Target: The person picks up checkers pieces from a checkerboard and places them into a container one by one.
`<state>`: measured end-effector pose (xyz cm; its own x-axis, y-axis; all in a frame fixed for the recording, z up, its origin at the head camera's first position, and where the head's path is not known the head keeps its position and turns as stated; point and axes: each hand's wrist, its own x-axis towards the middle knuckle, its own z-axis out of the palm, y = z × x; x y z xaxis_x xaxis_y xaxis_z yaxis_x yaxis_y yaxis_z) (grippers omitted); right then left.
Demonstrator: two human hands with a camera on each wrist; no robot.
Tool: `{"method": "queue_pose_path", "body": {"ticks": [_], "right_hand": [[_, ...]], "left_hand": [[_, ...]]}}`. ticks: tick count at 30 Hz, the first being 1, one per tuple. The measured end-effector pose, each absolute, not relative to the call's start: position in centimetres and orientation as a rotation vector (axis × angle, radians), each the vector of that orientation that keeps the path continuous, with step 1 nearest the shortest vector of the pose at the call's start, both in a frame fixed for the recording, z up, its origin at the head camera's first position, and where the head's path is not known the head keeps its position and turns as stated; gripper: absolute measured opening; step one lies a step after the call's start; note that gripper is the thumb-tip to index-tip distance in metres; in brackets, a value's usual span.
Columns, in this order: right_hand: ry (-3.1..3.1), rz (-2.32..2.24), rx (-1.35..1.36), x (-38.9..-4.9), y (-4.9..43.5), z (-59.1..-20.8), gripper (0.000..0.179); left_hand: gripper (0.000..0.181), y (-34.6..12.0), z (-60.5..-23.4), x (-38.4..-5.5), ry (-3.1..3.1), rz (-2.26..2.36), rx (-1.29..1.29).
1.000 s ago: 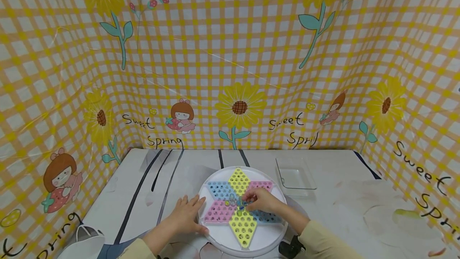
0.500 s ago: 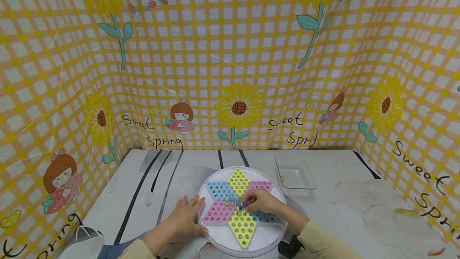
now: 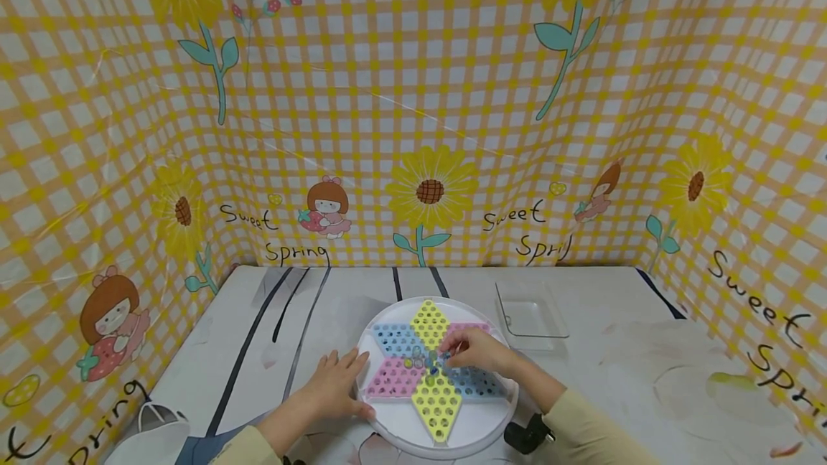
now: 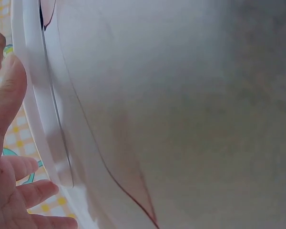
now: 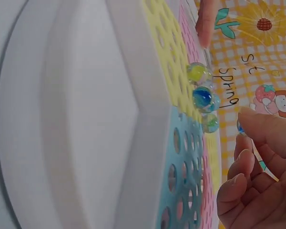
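Observation:
A round white Chinese checkers board [image 3: 478, 422] with a yellow, pink and blue star of holes lies on the table. At its middle sit several glass marbles; the right wrist view shows a yellow marble [image 5: 197, 73], a blue marble [image 5: 202, 97] and a green marble [image 5: 210, 123]. Just above that cluster, my right hand [image 3: 481, 354] pinches another blue marble [image 5: 240, 127] between thumb and index finger. My left hand [image 3: 331, 387] rests at the board's left rim, fingers spread and thumb at the near edge, holding nothing. The right fingers partly hide the marbles in the head view.
A clear glass dish [image 3: 533, 314] stands behind the board to the right. A black object [image 3: 526, 435] is by my right wrist. At the lower left is a white item [image 3: 148, 436]. Checked cloth [image 3: 362, 128] walls the table on the back and sides.
My right hand has shifted slightly right, away from the marble cluster, uncovering more of the blue section. My left hand has stayed at the rim.

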<state>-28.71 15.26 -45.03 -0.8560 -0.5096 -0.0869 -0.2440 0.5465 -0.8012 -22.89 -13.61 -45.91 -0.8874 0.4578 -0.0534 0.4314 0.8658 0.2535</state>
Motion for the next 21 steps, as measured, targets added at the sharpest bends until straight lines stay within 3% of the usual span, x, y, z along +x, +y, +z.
{"method": "queue_pose_path", "body": {"ticks": [21], "right_hand": [[2.515, -1.285, -0.510, -29.4, 17.9, -41.5, 0.028]], "left_hand": [[0.090, -13.6, -46.2, -23.1, 2.908, 0.354, 0.707]]}}
